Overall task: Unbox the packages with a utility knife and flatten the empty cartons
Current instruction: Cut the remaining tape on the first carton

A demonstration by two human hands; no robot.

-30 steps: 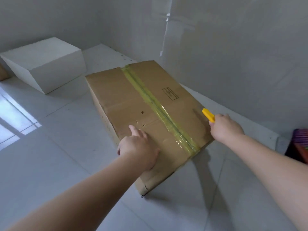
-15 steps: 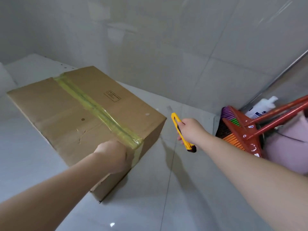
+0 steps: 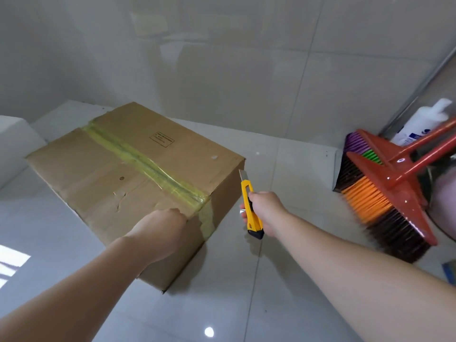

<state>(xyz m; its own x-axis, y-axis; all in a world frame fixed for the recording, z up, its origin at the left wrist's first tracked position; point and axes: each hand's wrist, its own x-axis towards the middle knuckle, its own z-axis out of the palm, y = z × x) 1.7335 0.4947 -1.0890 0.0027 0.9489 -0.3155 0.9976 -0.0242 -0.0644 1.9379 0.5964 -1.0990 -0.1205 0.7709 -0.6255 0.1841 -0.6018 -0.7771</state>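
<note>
A closed brown carton lies on the white tiled floor, its top seam sealed by a strip of yellowish tape that runs over the near edge. My left hand presses on the carton's near top edge beside the tape end. My right hand grips a yellow utility knife just right of the carton's near right corner. The short blade is out and points up toward that corner without touching it.
Red-headed brooms with orange, green and purple bristles lean at the right. A white bottle stands behind them by the wall. A white block sits at the far left. A tiled wall rises right behind the carton.
My view swung right, then settled. My right hand moved off the carton's top to its right side and brought the knife close to the corner, blade now visible. My left hand slid to the near edge.
</note>
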